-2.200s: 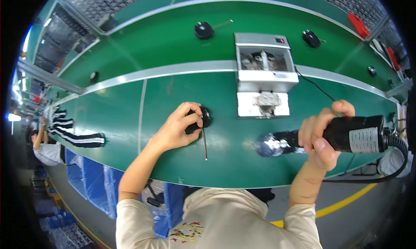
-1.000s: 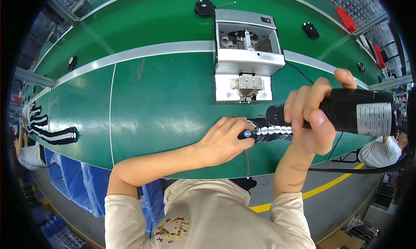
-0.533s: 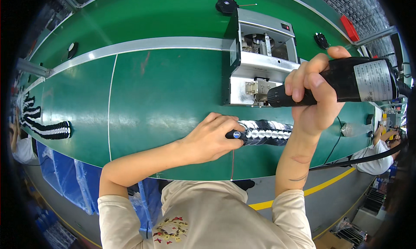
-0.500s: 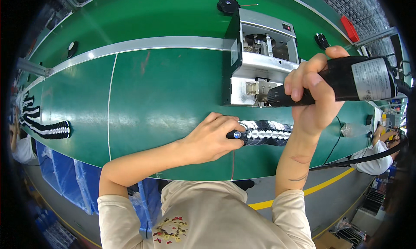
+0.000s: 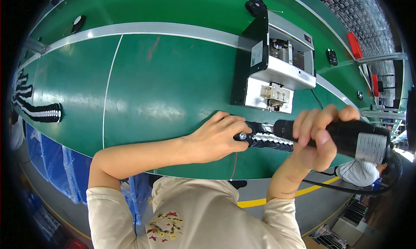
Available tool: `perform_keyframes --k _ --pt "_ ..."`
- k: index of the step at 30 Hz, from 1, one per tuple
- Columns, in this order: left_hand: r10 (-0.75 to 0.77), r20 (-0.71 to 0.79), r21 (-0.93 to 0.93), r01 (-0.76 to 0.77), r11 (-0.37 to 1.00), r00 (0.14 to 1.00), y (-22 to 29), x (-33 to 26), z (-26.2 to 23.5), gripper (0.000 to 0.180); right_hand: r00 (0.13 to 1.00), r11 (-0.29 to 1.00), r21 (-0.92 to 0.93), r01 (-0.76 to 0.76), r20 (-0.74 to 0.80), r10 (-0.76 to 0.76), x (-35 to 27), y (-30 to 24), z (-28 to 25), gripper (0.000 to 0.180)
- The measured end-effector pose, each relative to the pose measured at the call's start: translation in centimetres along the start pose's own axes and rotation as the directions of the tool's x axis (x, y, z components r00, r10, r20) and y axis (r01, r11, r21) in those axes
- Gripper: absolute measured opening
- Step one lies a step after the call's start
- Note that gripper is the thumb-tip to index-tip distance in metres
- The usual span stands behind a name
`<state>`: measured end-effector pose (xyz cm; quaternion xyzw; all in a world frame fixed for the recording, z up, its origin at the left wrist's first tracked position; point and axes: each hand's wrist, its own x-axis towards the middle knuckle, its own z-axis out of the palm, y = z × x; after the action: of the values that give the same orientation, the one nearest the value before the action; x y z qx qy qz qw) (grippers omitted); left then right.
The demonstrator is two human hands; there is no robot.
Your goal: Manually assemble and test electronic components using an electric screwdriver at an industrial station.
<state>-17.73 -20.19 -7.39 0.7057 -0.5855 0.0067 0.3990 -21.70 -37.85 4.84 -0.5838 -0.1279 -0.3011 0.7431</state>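
My left hand (image 5: 218, 138) curls around the near-left end of a row of stacked black parts (image 5: 272, 138) with whitish, shiny edges, lying on the green bench. At that end a small silver round piece shows beside my fingertips. My right hand (image 5: 320, 138) grips a black electric screwdriver (image 5: 353, 136) with a pale label, held almost level. Its front end points left and sits over the row, close to my left fingers; whether the tip touches a part I cannot tell. Just beyond stands a silver and black screw feeder (image 5: 277, 71), with a small metal outlet block at its front.
Another curved row of black-and-white parts (image 5: 43, 112) lies at the far left. Single black round parts, such as one with a thin red wire (image 5: 255, 7), rest on the back strip. A metal rail (image 5: 173, 30) crosses the bench. A black cable (image 5: 346, 189) loops at right.
My right hand has brought the screwdriver from the screw feeder's outlet down and nearer, over the row of parts. My left hand stays on the row's end. The view has shifted slightly.
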Motion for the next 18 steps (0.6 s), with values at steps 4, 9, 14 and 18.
perform_keyframes --k 4,9,14,18 --pt "0.004 -0.016 -0.007 -0.004 1.0 1.0 -0.1 -0.2 0.0 0.017 0.996 0.996 -0.046 -0.073 -0.046 0.07 -1.9 0.4 0.9 0.045" --pt "0.006 -0.003 -0.009 -0.006 1.0 1.0 -0.1 0.0 -0.2 0.016 0.992 0.991 -0.043 -0.129 0.0 0.129 -2.5 1.6 0.1 0.045" --pt "0.003 0.003 -0.008 -0.003 1.0 1.0 -0.2 -0.1 0.0 0.017 0.987 0.987 -0.039 -0.159 0.011 0.159 -2.7 1.8 0.2 0.043" --pt "-0.006 0.007 -0.008 0.006 1.0 1.0 -0.2 -0.1 -0.1 0.018 0.984 0.985 -0.053 -0.161 0.072 0.165 -2.8 2.0 -0.1 0.042"
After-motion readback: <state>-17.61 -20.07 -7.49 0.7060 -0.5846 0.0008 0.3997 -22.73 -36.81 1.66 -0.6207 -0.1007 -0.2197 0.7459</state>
